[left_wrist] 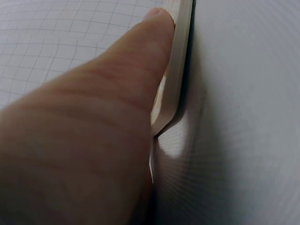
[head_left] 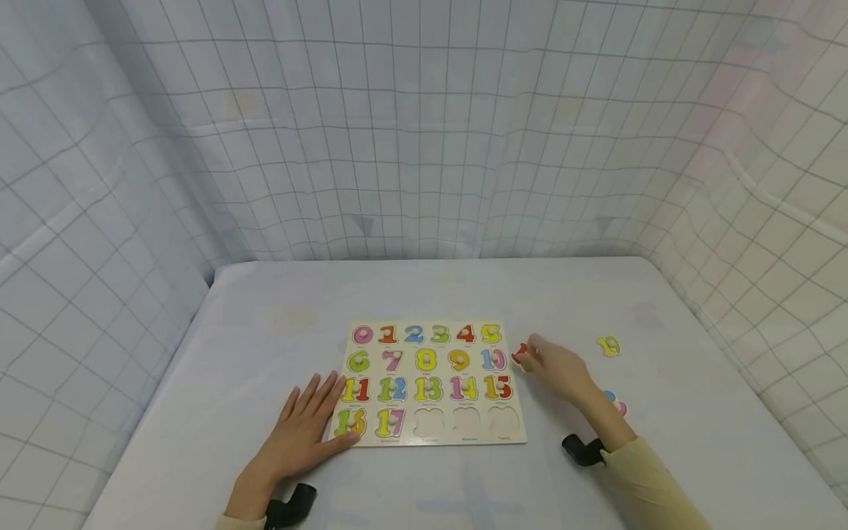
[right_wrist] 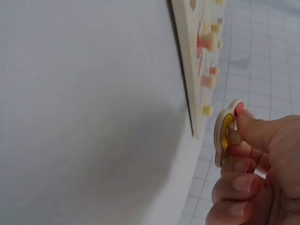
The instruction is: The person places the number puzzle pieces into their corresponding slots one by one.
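A wooden number puzzle board [head_left: 407, 372] lies on the white table, with colourful knobbed number pieces from 0 to 17 seated in it. At the right end of its bottom row are three bare recesses [head_left: 467, 423]. My left hand [head_left: 301, 430] rests flat with spread fingers at the board's lower left corner; in the left wrist view the thumb [left_wrist: 136, 56] lies along the board's edge. By its knob, my right hand [head_left: 559, 368] pinches a red-and-yellow number puzzle piece [right_wrist: 227, 131], raised just off the board's right side. The fingers partly cover that piece.
A yellow-green 19 piece [head_left: 609, 346] lies on the table to the right. Nearer, a blue-and-pink piece [head_left: 620, 406] is partly hidden behind the right forearm. Black wrist cameras [head_left: 583, 450] sit at both wrists. White grid-patterned curtains [head_left: 424, 132] enclose the table's back and sides.
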`<state>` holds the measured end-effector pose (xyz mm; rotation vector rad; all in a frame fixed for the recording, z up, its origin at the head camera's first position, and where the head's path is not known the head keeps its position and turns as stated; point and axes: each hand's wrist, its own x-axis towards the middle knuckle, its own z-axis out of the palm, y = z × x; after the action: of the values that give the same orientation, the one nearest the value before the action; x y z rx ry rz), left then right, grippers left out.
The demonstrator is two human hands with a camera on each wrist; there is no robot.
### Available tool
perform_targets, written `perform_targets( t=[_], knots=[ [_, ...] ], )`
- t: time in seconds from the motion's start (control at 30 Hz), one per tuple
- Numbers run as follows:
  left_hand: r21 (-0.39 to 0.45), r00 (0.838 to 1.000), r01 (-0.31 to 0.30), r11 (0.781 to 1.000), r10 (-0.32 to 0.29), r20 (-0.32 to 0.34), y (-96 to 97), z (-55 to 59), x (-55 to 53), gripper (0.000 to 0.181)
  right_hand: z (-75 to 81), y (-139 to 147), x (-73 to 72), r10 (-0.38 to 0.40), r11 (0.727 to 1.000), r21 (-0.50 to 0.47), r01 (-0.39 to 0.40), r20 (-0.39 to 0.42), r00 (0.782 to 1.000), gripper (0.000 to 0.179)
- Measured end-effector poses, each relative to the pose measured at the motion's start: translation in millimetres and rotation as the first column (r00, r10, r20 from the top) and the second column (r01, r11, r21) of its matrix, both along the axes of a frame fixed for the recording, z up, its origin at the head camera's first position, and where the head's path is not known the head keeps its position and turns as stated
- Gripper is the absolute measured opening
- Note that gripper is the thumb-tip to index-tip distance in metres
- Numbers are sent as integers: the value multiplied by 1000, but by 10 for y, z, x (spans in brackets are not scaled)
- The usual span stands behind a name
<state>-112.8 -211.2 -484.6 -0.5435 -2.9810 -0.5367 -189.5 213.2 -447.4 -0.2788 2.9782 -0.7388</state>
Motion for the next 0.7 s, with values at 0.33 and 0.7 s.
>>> perform_targets(
  t=[0.33,0.7],
  knots=[
    [-9,1000,13,1000,-14,-19,-8,16,5,91,79,-539,132,413,909,76,-409,-54,909,23],
    [-21,999,-1,1000,2,42,-3,51,10,93,28,-1103,223,578,809,82,-582,68,813,29]
  ],
)
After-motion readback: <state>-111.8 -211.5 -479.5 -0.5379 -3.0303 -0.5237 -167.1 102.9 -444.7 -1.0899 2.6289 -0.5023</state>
